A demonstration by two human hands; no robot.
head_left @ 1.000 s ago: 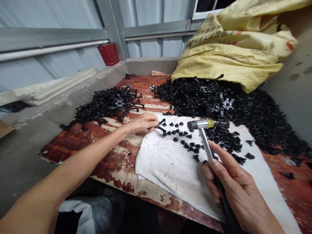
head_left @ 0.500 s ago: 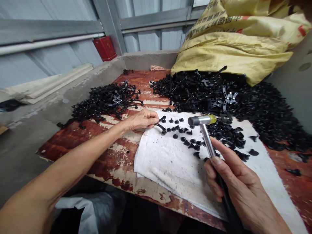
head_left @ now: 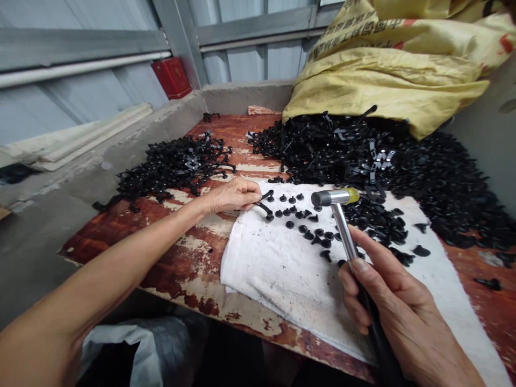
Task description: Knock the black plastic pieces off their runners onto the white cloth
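Note:
My left hand (head_left: pixel 234 195) reaches across the worn red board (head_left: pixel 181 258) and pinches a thin black plastic strip (head_left: pixel 264 207) at the far left edge of a white cloth (head_left: pixel 282 279). My right hand (head_left: pixel 387 306) is closed round the black grip of a small hammer (head_left: pixel 336 212) with a steel shaft, a steel head and a yellow tip. The hammer head hovers just above several small black button-like pieces (head_left: pixel 306 226) scattered on the cloth.
A large heap of black plastic parts (head_left: pixel 403 166) spills from a yellow sack (head_left: pixel 387 70) at the back right. A smaller heap of black strips (head_left: pixel 177 164) lies at the left. A red box (head_left: pixel 171 78) stands on the concrete ledge. A grey wall rises at the right.
The view has tilted down slightly. Both hands keep their holds; the hammer and the strip have barely shifted.

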